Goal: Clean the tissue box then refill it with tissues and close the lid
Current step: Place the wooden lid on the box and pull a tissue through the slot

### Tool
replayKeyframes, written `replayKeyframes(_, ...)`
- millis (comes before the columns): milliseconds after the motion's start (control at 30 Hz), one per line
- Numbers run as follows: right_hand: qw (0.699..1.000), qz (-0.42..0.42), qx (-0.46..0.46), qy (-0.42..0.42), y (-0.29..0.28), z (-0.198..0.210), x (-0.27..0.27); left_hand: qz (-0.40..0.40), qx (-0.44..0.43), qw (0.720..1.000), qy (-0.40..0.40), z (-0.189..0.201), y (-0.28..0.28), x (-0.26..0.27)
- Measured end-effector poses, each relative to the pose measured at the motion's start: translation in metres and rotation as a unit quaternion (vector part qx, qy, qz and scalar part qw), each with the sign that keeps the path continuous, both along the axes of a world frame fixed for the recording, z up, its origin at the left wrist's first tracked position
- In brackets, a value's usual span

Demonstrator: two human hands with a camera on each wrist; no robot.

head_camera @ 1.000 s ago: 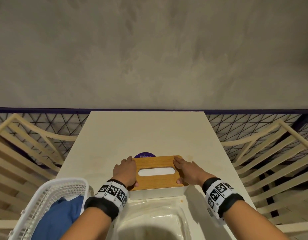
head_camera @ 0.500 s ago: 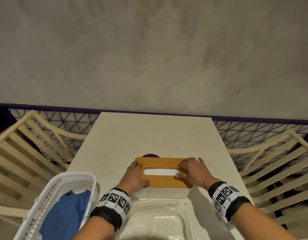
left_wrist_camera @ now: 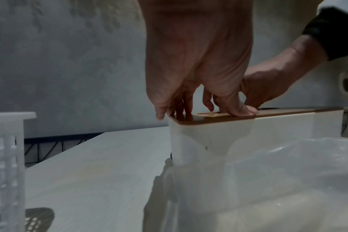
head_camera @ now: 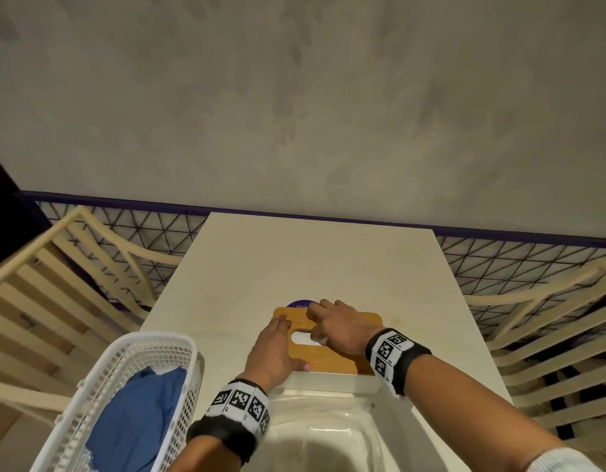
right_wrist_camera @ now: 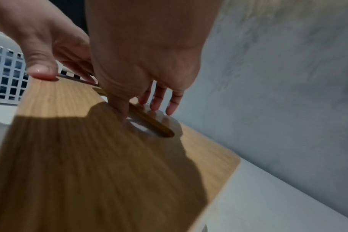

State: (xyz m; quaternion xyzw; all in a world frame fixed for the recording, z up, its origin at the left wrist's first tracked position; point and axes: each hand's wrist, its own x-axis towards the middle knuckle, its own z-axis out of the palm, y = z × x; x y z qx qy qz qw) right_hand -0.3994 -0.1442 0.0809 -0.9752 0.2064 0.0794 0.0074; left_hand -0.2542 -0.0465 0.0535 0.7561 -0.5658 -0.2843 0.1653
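Note:
The tissue box [head_camera: 329,383] is white with a wooden lid [head_camera: 342,357] lying closed on it, near the front of the white table [head_camera: 295,260]. My left hand [head_camera: 277,342] lies flat on the lid's left part, thumb at the front edge, fingers straight [left_wrist_camera: 181,106]. My right hand [head_camera: 329,332] is over the oval slot [head_camera: 302,337]. In the right wrist view its thumb tip [right_wrist_camera: 122,113] dips into the slot [right_wrist_camera: 149,128], where white tissue shows, and three fingers hang straight beyond. Whether it pinches the tissue is hidden.
A white mesh basket [head_camera: 124,349] holding a blue cloth [head_camera: 138,424] stands at the front left. A crumpled clear plastic wrapper [head_camera: 315,434] lies just in front of the box. A purple round thing [head_camera: 300,304] peeks out behind it. Slatted chairs flank the table.
My right hand slid from the lid's right end leftward to the slot. My left hand moved from the lid's left edge to lie on top of it.

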Motion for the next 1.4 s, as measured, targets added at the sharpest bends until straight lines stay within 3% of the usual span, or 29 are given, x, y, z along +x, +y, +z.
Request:
replayKeyframes(167, 0.999, 0.01, 0.009, -0.031, -0.003, -0.006, -0.003, 0.006, -0.001, 1.0, 0.005, 0.0, 0.0, 0.0)
replayKeyframes(900, 0.994, 0.092, 0.003, 0.059, -0.016, 0.0, 0.002, 0.0, -0.008, 1.0, -0.007, 0.0, 0.001, -0.001)
replayKeyframes(1233, 0.993, 0.119, -0.004, 0.025, -0.016, 0.008, 0.002, 0.004, -0.009, 1.0, -0.009, 0.001, 0.0, 0.0)
replayKeyframes(1400, 0.992, 0.118, -0.002, 0.055, -0.016, 0.004, 0.01, 0.004, -0.012, 1.0, -0.006, 0.0, 0.001, 0.0)
